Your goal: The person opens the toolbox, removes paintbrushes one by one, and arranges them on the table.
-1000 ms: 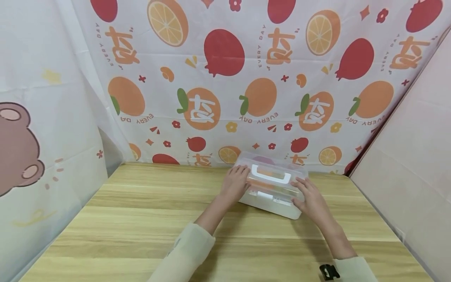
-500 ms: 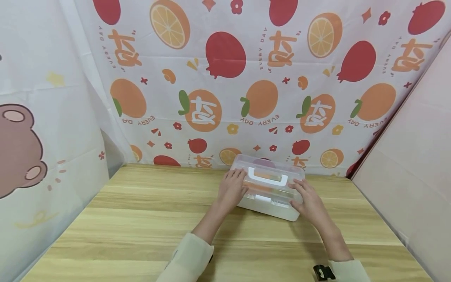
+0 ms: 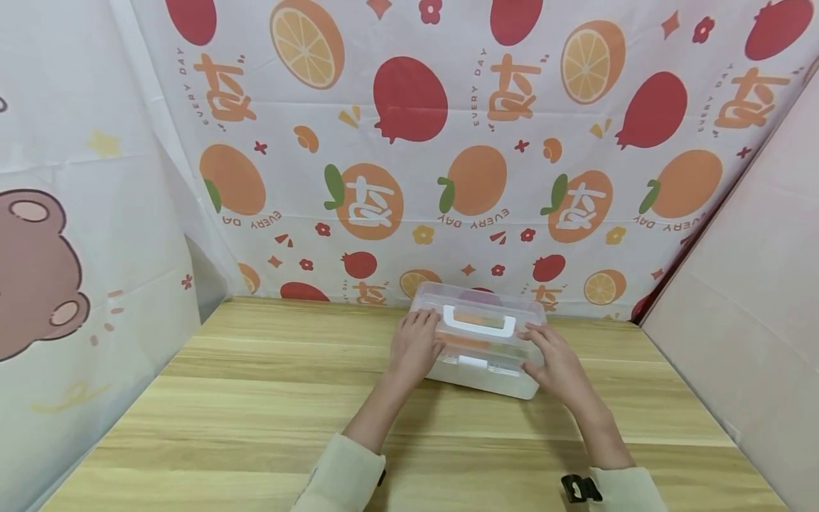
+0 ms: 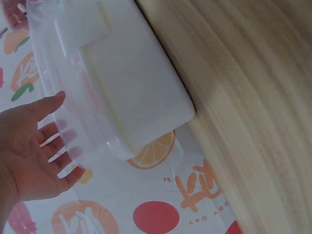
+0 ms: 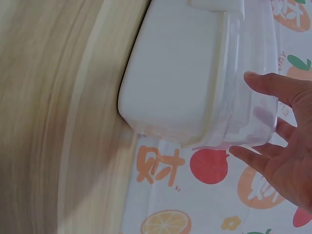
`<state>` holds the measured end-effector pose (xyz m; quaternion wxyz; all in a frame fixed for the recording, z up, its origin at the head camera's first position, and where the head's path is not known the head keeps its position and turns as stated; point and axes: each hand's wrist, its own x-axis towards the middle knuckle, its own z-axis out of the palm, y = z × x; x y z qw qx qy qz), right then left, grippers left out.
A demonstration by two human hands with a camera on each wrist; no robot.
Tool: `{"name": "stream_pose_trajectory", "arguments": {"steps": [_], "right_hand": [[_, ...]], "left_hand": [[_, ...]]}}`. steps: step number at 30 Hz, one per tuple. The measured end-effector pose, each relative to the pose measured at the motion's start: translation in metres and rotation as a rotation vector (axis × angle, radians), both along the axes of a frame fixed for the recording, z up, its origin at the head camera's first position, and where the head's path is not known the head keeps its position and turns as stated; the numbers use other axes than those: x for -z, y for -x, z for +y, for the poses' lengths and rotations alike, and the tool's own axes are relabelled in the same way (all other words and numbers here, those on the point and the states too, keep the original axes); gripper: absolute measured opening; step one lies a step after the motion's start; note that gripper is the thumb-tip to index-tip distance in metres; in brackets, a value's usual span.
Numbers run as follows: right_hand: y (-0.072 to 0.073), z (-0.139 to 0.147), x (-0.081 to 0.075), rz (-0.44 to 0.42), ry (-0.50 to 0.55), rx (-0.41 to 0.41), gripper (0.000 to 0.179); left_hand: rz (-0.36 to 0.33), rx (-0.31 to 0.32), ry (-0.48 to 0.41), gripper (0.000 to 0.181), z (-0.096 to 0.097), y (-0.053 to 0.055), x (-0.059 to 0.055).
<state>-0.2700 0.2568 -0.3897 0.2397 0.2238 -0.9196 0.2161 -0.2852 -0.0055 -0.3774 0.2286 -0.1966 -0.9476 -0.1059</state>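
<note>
A plastic storage box with a white base (image 3: pixel 483 384) and a clear lid (image 3: pixel 486 293) stands at a slant on the table, close to the back wall. On top is a white handle (image 3: pixel 480 330); a white latch (image 3: pixel 473 362) faces the front. My left hand (image 3: pixel 414 345) rests on the lid's left end. In the left wrist view its spread fingers show through the clear plastic, the thumb apart from them. At the other end my right hand (image 3: pixel 557 363) touches the lid, thumb toward its front side (image 5: pixel 251 75) and fingers spread over the end.
The wood-grain table (image 3: pixel 256 419) extends in front and to both sides. A fruit-printed cloth (image 3: pixel 409 99) hangs right behind the box. Pale cloths hang at the left (image 3: pixel 128 235) and the right (image 3: pixel 755 284). A black strap buckle (image 3: pixel 581 488) shows at the right cuff.
The box has slid a little to the left along the table, and both hands have moved left with it, keeping their places on the lid.
</note>
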Motion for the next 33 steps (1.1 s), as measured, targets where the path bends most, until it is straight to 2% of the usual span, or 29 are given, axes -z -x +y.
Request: {"name": "stream_pose_trajectory", "arguments": {"steps": [14, 20, 27, 33], "right_hand": [[-0.005, -0.014, -0.002, -0.098, 0.03, 0.004, 0.047], [-0.011, -0.018, 0.001, -0.143, 0.058, 0.012, 0.049], [-0.014, -0.023, 0.003, -0.14, 0.071, 0.009, 0.049], [-0.015, -0.027, 0.003, -0.117, 0.082, -0.029, 0.048]], "left_hand": [[-0.007, -0.078, -0.05, 0.045, -0.008, -0.02, 0.001], [0.018, -0.092, -0.054, 0.045, -0.011, -0.03, 0.001], [0.007, -0.098, -0.063, 0.044, -0.016, -0.036, -0.001], [0.006, -0.104, -0.101, 0.042, -0.022, -0.039, 0.001]]}}
